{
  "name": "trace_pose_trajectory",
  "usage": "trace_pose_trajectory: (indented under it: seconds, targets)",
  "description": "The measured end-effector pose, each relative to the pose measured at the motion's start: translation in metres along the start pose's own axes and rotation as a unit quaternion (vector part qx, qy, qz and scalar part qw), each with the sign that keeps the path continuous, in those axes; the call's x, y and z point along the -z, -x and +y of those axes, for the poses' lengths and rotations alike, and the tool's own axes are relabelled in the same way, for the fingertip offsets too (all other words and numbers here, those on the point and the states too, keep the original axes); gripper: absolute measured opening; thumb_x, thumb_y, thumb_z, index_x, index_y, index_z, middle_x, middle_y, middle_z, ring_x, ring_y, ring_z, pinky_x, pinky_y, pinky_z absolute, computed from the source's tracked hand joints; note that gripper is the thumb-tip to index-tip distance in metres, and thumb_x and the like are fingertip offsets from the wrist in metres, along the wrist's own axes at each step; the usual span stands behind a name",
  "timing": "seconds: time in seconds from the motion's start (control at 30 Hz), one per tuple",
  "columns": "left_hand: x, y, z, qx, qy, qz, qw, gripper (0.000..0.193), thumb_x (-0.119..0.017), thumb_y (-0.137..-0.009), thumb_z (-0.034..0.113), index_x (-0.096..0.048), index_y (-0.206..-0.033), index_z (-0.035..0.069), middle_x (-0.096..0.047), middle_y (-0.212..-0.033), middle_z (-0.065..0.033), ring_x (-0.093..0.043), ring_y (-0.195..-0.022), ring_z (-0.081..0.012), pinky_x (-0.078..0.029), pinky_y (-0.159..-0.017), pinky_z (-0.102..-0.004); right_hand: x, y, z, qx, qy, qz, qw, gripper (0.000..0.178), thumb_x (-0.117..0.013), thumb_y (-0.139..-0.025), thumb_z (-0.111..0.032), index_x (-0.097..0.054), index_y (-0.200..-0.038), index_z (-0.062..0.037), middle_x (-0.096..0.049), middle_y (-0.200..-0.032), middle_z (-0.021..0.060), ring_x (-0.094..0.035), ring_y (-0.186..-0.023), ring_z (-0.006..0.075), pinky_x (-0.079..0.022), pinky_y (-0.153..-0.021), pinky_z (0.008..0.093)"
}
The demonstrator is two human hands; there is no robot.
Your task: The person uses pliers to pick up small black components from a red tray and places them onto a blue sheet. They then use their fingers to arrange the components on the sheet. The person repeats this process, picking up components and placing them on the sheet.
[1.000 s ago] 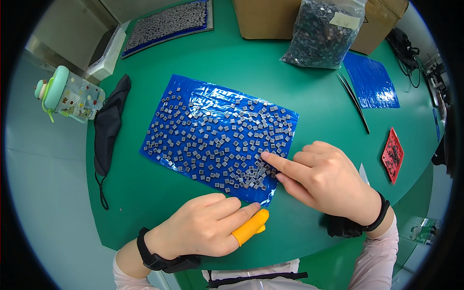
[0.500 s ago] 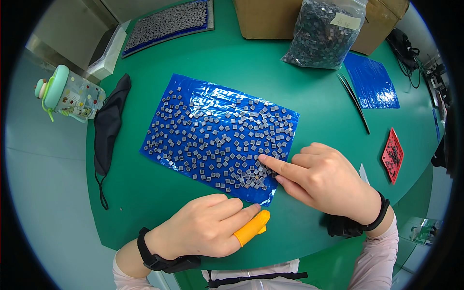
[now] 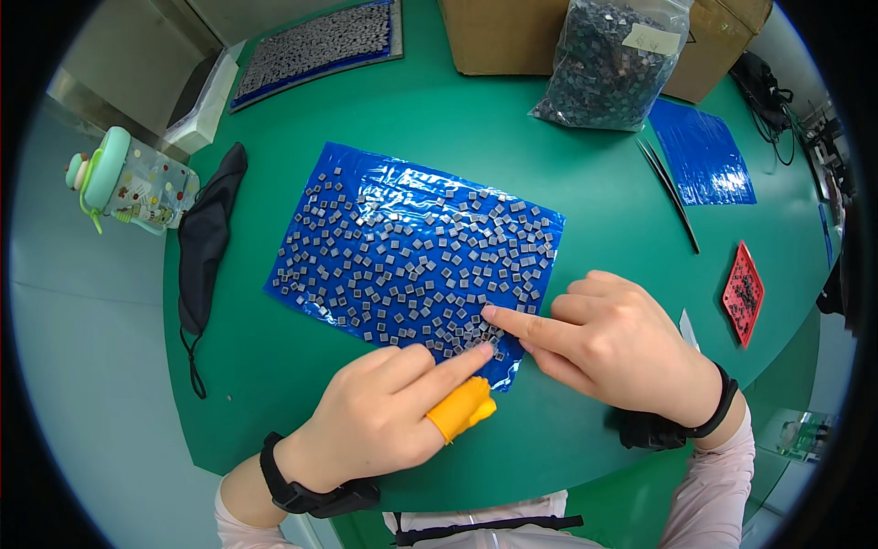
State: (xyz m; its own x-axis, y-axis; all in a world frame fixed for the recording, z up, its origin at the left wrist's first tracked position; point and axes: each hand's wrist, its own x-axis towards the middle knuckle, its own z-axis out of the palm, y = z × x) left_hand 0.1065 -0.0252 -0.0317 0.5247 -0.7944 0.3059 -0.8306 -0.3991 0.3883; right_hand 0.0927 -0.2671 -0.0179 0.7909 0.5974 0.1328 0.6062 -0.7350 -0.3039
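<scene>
A blue plastic sheet (image 3: 366, 183) lies on the green table (image 3: 585, 174), covered with several small grey square chips (image 3: 412, 261). My left hand (image 3: 389, 412) rests at the sheet's near edge, its forefinger stretched onto the chips and its thumb in an orange finger cot (image 3: 462, 409). My right hand (image 3: 613, 343) lies to the right, its forefinger pointing left and touching chips near the sheet's near right corner. The two fingertips almost meet. Neither hand grips anything.
A clear bag of dark chips (image 3: 613, 59) and a cardboard box (image 3: 494, 32) stand at the back. Another blue sheet (image 3: 700, 151), black tweezers (image 3: 672, 192) and a red tray (image 3: 743, 293) lie right. A black face mask (image 3: 206, 238) and green bottle (image 3: 123, 183) sit left. A filled tray (image 3: 320, 41) lies far left.
My left forefinger has stretched out onto the chips toward the right fingertip. My right forefinger has slid a little along the sheet's near right corner.
</scene>
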Motion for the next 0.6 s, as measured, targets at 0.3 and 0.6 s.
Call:
trace_pose_trajectory:
  seconds: [0.3,0.6]
  targets:
    - [-0.0037,0.0007,0.0007,0.053,-0.006,-0.042,0.998,0.034,-0.082,-0.068,0.015,-0.07,-0.099,0.01,-0.068,-0.117,0.0052,-0.05,-0.068,-0.0149,-0.042,-0.06,-0.0279,-0.003,0.0013,0.0011,-0.004,0.0,-0.003,1.0,0.034,-0.071,-0.081,-0.018,-0.072,-0.113,-0.0077,-0.057,-0.062,0.0014,-0.059,-0.061,0.0175,-0.047,-0.063,0.0313]
    - [0.0016,-0.0016,0.001,0.04,-0.036,-0.008,0.999,0.026,-0.082,-0.066,0.013,-0.069,-0.088,0.01,-0.067,-0.122,0.0057,-0.05,-0.067,-0.0148,-0.042,-0.058,-0.027,0.0032,0.0021,0.0001,0.01,-0.014,0.039,0.999,0.025,-0.072,-0.079,-0.018,-0.074,-0.101,-0.0068,-0.056,-0.062,0.0009,-0.059,-0.064,0.0178,-0.046,-0.063,0.0309]
